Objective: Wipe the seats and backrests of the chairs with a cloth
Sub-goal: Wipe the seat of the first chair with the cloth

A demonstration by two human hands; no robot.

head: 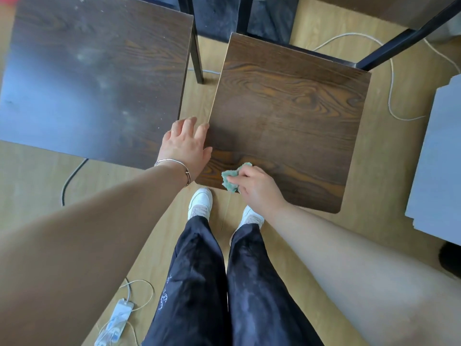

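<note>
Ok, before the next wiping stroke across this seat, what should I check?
1. Cloth held: the right hand grips the green cloth. Ok.
2. Cloth on the surface: it sits on the near left corner of the right chair seat. Ok.
3. Seat steadied: the left hand rests on the seat's left edge. Ok.
4. Stroke path: nothing lies on the seat ahead of the cloth. Ok.
5. Left chair seat: pale dusty smears show on it. Not ok.
6. Backrests: none clearly in view. Cannot tell.
</note>
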